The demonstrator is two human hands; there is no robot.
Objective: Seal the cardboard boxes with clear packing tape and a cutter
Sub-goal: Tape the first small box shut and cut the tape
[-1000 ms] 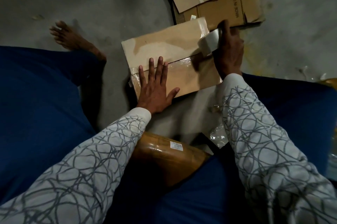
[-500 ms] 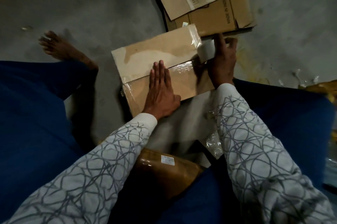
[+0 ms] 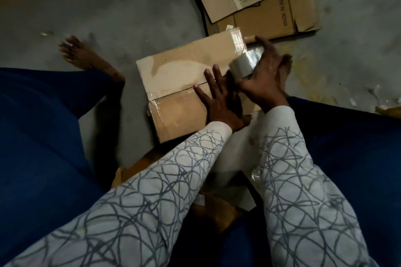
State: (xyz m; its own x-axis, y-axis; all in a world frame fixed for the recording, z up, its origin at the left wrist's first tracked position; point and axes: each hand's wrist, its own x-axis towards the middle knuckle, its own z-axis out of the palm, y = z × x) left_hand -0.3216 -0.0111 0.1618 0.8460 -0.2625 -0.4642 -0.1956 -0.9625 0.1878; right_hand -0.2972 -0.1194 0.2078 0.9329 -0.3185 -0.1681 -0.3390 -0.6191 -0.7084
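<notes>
Cardboard box [image 3: 180, 75] — my left hand [image 3: 219, 103] slid rightward, flat on the seam [image 3: 173, 93]; right hand [image 3: 269, 77], clutching the tape roll [image 3: 245, 63], swung back — seam's nearly taped, I reckon.

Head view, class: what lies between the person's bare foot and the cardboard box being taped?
Only bare grey floor. In the head view the foot sits left of the cardboard box, apart from it, with nothing lying on that stretch.
</notes>
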